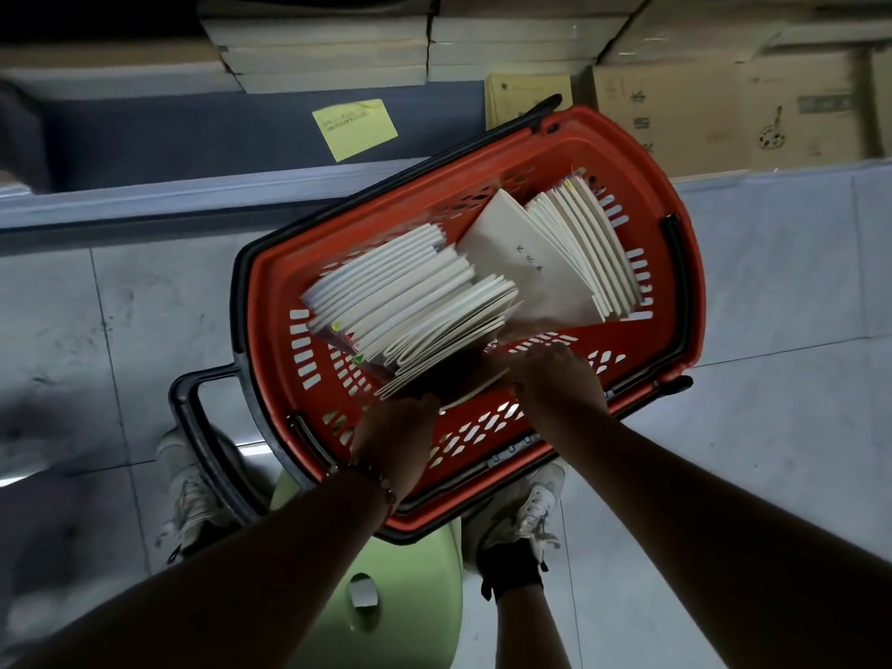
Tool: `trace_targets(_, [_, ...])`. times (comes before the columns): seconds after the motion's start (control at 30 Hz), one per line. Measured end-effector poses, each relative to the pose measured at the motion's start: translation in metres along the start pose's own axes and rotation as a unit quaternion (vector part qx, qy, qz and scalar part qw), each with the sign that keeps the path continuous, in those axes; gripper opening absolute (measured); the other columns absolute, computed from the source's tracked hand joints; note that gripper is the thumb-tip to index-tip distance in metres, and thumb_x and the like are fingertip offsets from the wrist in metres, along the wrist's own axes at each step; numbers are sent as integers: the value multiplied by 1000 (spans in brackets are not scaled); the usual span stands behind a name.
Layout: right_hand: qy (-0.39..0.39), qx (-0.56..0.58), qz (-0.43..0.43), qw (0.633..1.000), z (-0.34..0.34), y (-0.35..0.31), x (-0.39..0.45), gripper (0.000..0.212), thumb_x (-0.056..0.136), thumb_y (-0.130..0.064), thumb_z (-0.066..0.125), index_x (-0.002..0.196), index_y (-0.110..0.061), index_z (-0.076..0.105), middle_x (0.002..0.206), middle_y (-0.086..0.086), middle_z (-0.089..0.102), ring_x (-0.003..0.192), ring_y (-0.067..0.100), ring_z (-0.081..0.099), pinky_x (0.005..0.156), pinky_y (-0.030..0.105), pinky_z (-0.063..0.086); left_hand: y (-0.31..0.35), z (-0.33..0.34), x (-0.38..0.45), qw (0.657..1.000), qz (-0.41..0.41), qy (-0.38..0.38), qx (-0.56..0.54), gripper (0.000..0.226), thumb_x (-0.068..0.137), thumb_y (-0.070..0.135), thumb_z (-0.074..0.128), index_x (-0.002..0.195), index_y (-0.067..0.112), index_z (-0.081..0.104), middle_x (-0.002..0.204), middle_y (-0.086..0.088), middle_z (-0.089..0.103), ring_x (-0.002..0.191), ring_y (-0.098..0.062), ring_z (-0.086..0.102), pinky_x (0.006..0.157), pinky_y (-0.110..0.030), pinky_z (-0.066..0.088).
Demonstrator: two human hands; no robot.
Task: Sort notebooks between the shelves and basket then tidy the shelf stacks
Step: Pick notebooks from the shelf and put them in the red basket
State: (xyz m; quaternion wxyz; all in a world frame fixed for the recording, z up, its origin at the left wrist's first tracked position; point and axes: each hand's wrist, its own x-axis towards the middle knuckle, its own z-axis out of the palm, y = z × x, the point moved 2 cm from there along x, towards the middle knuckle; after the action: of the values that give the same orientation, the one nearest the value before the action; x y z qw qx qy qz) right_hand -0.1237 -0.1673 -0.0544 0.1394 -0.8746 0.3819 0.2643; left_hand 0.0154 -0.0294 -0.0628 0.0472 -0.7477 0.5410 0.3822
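In the head view, your left hand [393,439] and right hand [555,379] reach into the red basket [675,263] at frame centre, under the near notebook stack [410,301]. Fingers are hidden beneath, so I cannot tell each grip's state. Support the whole stack evenly before lifting toward the shelf [193,137] at upper left.

So the red basket [675,263] is sitting on the floor, tilted diagonally, black handles folded down along its rim. Inside, cream notebooks are leaning in two fanned bunches: a bigger bunch [405,301] just beyond the left hand [396,441], spines up and splaying out, and a smaller bunch [579,248] further out past the right hand [555,379], with one notebook's tan cover facing up. Both hands are reaching in at the near edge of the bigger bunch. Well past the basket, flat notebook stacks [328,45] are sitting on the shelf [145,132].
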Motion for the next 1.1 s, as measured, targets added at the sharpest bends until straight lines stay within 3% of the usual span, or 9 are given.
trace_targets(0.13, [24, 216, 87, 972, -21, 17, -5, 8, 91, -29, 67, 96, -26, 60, 94, -7, 65, 77, 4, 63, 66, 23, 54, -1, -33, 1, 998, 28, 50, -38, 36, 100, 6, 45, 130, 22, 54, 112, -1, 69, 92, -16, 70, 77, -25, 58])
trace_targets(0.27, [-22, 409, 101, 907, -49, 34, -8, 64, 80, -29, 79, 133, -13, 46, 118, 1, 58, 104, 13, 59, 85, 28, 56, -8, -101, -10, 980, 152, 94, -90, 18, 91, 15, 53, 105, 20, 64, 94, 0, 67, 87, -18, 68, 74, -15, 42])
trace_targets(0.4, [-124, 575, -15, 808, -110, 28, -23, 40, 93, -24, 65, 128, -12, 51, 118, 12, 60, 110, 19, 60, 87, 26, 57, -16, -174, -24, 974, 140, 43, -172, 19, 103, 26, 42, 102, 25, 62, 83, 8, 62, 76, -8, 61, 64, -30, 46])
trace_targets(0.53, [-120, 614, -7, 780, -159, 21, -38, 28, 98, -29, 56, 126, -29, 57, 114, -11, 68, 107, 6, 64, 96, 40, 55, -16, -247, -44, 957, 111, 77, -255, 15, 102, 27, 52, 106, 32, 66, 90, 16, 68, 80, 1, 64, 66, -18, 50])
trace_targets(0.6, [-104, 651, 11, 752, -180, 13, -47, 32, 95, -34, 59, 127, -33, 59, 119, -12, 69, 109, 7, 64, 99, 40, 52, -16, -272, -55, 920, 62, 105, -372, 18, 99, 30, 58, 113, 30, 70, 99, 14, 73, 86, 2, 68, 75, -19, 53])
trace_targets(0.67, [-94, 713, 24, 695, -199, 2, -57, 35, 94, -31, 60, 129, -28, 60, 123, -5, 69, 113, 13, 65, 97, 38, 52, -11, -291, -70, 873, 21, 109, -475, 25, 96, 39, 60, 119, 35, 68, 108, 14, 74, 95, -5, 71, 83, -29, 55])
trace_targets(0.77, [-91, 792, 43, 603, -228, -19, -79, 27, 97, -18, 55, 122, -25, 62, 119, -2, 72, 107, 13, 69, 88, 30, 56, 0, -305, -99, 831, 20, 69, -552, 24, 95, 31, 61, 118, 29, 68, 108, 14, 75, 97, -6, 71, 82, -26, 56])
trace_targets(0.93, [-72, 842, 63, 530, -273, -50, -121, 30, 98, -20, 55, 127, -23, 61, 123, 2, 70, 112, 18, 67, 92, 33, 56, 10, -319, -167, 832, 30, -15, -554, 46, 83, 31, 68, 128, 21, 65, 122, 5, 71, 112, -16, 67, 95, -35, 52])
trace_targets(1.1, [-54, 865, 84, 492, -332, -73, -168, 35, 95, -23, 59, 130, -19, 61, 124, 5, 70, 113, 21, 67, 90, 36, 56, 21, -347, -240, 834, -23, -9, -551, 36, 82, 28, 77, 118, 22, 70, 112, 4, 75, 105, -19, 70, 91, -36, 52])
